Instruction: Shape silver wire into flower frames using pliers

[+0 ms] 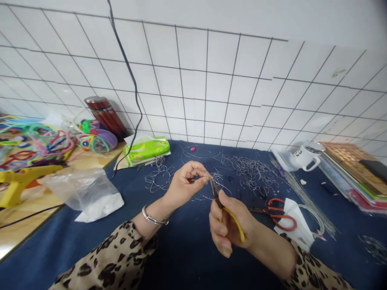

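Observation:
In the head view, my right hand is wrapped round a pair of pliers with yellow handles, its narrow jaws pointing up and left. My left hand pinches thin wire between thumb and forefinger, close to the plier tips. Whether the jaws grip the wire is too small to tell. Behind the hands, a tangle of bent wire pieces spreads over the dark blue cloth. A looped wire shape lies left of my left hand.
Red-handled scissors and straight wires lie at right, near a white mug and stacked books. At left are a tissue pack, a plastic bag, a yellow glue gun and a red thermos. A black cable hangs down.

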`<state>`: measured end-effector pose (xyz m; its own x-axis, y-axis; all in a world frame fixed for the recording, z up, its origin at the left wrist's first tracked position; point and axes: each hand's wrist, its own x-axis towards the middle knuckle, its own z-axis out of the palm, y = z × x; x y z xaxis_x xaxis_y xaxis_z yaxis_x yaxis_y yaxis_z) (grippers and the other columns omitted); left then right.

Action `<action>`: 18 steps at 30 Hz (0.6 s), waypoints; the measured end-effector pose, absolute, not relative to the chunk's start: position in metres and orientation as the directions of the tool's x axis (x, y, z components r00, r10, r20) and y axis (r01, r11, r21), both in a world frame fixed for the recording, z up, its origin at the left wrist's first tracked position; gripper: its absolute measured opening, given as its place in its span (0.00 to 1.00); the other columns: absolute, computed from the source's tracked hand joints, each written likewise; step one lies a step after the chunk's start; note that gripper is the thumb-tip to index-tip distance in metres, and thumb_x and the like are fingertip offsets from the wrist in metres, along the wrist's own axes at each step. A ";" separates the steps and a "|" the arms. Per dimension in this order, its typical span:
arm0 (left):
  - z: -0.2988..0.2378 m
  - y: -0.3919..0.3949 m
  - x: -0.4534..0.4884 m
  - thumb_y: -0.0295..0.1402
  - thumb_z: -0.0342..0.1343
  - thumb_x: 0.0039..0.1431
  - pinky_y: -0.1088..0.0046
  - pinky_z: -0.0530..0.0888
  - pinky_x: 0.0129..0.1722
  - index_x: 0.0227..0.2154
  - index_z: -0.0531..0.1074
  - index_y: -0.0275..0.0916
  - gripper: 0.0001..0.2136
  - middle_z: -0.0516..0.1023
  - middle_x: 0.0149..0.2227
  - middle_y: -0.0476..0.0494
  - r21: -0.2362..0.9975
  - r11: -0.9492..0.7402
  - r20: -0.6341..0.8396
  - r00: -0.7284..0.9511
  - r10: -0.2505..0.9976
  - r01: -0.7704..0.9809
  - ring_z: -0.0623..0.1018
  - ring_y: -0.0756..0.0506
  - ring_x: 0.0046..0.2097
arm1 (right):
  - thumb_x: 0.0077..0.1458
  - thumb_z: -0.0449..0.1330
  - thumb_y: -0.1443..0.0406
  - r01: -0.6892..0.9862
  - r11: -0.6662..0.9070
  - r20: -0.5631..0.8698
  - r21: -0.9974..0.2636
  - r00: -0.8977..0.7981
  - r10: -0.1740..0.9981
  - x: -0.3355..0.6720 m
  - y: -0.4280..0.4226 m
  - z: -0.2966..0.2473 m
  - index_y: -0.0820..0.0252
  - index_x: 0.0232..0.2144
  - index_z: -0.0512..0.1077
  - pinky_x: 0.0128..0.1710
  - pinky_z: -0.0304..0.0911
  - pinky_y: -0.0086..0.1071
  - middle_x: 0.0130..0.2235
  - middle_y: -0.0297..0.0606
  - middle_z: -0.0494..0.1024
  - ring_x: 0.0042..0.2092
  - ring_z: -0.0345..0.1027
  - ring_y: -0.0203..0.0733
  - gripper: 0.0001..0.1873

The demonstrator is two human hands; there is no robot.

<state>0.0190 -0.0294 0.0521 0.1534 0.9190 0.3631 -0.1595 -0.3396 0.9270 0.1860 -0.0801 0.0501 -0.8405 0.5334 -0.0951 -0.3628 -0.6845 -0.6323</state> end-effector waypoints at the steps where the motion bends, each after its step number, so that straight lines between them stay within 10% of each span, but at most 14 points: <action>1: 0.052 -0.030 0.019 0.26 0.60 0.50 0.76 0.71 0.35 0.33 0.66 0.36 0.09 0.76 0.31 0.45 0.925 -0.345 0.369 0.158 0.916 -0.159 0.75 0.51 0.33 | 0.60 0.36 0.46 -0.372 -0.694 -0.087 -0.617 -0.844 0.529 0.186 -0.082 0.050 0.58 0.25 0.57 0.15 0.62 0.30 0.19 0.27 0.66 0.17 0.63 0.34 0.26; 18: 0.052 -0.032 0.018 0.26 0.58 0.52 0.76 0.70 0.34 0.34 0.66 0.37 0.08 0.76 0.32 0.45 0.916 -0.382 0.399 0.203 0.894 -0.119 0.74 0.51 0.33 | 0.59 0.32 0.45 -0.381 -0.743 -0.090 -0.550 -0.857 0.506 0.187 -0.088 0.042 0.56 0.23 0.52 0.13 0.60 0.29 0.17 0.24 0.62 0.14 0.57 0.32 0.26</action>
<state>0.0181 -0.0316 0.0517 0.2028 0.8941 0.3994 -0.1193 -0.3823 0.9163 0.1868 -0.0880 0.0424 -0.8575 0.5065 -0.0903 -0.3809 -0.7430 -0.5503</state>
